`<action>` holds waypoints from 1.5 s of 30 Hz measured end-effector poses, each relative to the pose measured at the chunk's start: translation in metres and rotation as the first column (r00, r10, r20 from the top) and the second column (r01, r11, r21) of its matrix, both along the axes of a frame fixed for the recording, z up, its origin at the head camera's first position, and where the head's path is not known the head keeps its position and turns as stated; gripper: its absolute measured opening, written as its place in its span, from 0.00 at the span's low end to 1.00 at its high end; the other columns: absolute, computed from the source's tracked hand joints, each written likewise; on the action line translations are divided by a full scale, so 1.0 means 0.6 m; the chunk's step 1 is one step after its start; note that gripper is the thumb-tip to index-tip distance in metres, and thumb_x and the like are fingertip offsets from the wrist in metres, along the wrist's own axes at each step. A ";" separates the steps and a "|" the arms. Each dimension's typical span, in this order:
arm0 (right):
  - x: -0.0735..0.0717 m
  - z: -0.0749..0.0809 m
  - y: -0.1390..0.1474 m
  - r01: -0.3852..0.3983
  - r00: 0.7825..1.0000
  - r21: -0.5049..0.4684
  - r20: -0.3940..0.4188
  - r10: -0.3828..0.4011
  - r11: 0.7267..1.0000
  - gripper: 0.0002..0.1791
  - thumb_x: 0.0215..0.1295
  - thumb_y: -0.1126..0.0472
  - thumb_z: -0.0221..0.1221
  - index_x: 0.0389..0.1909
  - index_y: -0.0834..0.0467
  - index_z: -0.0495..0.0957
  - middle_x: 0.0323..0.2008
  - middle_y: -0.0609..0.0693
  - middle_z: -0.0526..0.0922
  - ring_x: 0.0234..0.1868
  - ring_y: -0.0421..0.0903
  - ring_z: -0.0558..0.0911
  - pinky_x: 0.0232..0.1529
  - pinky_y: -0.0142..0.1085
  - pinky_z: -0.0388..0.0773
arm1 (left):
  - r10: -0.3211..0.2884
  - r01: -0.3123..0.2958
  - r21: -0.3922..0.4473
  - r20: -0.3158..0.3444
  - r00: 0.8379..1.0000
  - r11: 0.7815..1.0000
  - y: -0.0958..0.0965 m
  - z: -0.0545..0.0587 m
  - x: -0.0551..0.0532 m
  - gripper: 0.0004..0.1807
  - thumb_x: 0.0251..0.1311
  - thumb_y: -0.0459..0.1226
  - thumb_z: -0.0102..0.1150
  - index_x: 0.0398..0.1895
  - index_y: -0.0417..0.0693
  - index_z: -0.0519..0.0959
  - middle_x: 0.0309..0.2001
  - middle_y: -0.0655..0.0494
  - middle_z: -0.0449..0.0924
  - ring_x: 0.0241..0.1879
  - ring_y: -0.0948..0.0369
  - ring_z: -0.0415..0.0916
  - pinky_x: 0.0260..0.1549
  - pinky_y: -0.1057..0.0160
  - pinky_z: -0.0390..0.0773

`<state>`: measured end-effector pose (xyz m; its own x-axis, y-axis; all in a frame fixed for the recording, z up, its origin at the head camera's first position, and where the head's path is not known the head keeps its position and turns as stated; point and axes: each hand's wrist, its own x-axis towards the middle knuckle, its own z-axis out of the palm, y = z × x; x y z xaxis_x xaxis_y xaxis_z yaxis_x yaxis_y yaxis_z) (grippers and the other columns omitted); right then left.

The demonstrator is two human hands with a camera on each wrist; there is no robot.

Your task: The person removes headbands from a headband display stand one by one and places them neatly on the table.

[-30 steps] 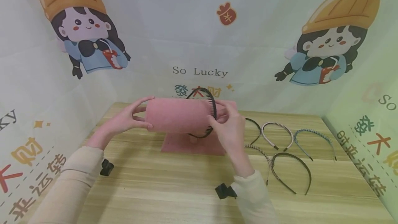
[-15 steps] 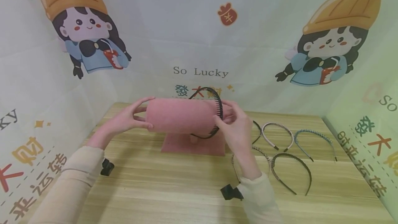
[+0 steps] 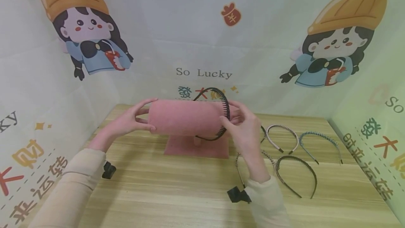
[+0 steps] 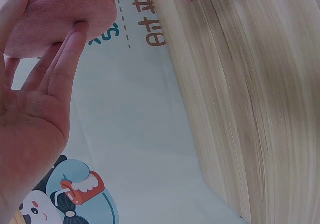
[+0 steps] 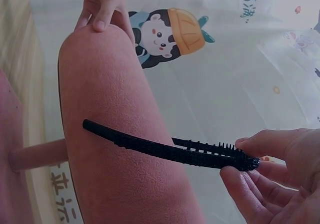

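A pink velvet-like headband display stand (image 3: 183,117) lies crosswise in the head view, a thick roll on a short post over a flat base. My left hand (image 3: 128,119) grips its left end, thumb at the front edge and fingers at the top and end face, as the left wrist view also shows. Near the roll's right end, my right hand (image 3: 245,126) pinches a black toothed headband (image 5: 170,151) at the middle of its arc. The band's two arms straddle the roll, one above and one below. My right fingers partly hide the roll's right end.
Several headbands lie right of the stand: a pale one (image 3: 286,128), a blue one (image 3: 319,134), a dark brown one (image 3: 313,171) and others partly behind my right arm. Printed cloth (image 3: 202,38) walls the wooden table (image 3: 164,192) at the back and sides.
My right hand and the black headband have shifted to the right along the roll, mostly in the first half second. My left hand and the stand stay in place.
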<state>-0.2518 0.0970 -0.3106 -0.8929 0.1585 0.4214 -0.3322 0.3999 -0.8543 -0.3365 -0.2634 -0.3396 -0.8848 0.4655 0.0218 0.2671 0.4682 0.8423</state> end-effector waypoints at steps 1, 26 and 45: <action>0.000 0.000 0.001 0.000 1.000 -0.002 0.000 0.000 1.000 0.27 0.55 0.65 0.70 0.57 0.52 0.79 0.36 0.57 0.86 0.33 0.48 0.84 0.33 0.26 0.82 | 0.000 0.000 0.001 0.001 1.000 1.000 0.000 0.000 0.000 0.53 0.56 0.38 0.71 0.79 0.66 0.46 0.76 0.35 0.53 0.59 0.37 0.76 0.58 0.43 0.79; 0.004 0.002 0.013 0.008 0.999 -0.008 -0.047 -0.009 1.000 0.26 0.54 0.66 0.71 0.56 0.52 0.81 0.34 0.58 0.86 0.30 0.43 0.82 0.30 0.25 0.80 | -0.004 0.004 0.014 0.002 1.000 1.000 0.001 -0.002 0.000 0.53 0.56 0.37 0.70 0.79 0.65 0.46 0.76 0.34 0.53 0.59 0.36 0.76 0.58 0.43 0.80; 0.009 0.005 0.024 0.017 0.998 -0.009 -0.057 -0.018 1.000 0.26 0.54 0.65 0.71 0.56 0.52 0.81 0.33 0.58 0.87 0.28 0.41 0.81 0.27 0.25 0.80 | -0.009 0.010 0.015 -0.009 1.000 1.000 0.001 -0.002 -0.001 0.53 0.56 0.36 0.70 0.79 0.63 0.46 0.75 0.32 0.55 0.58 0.37 0.77 0.57 0.44 0.80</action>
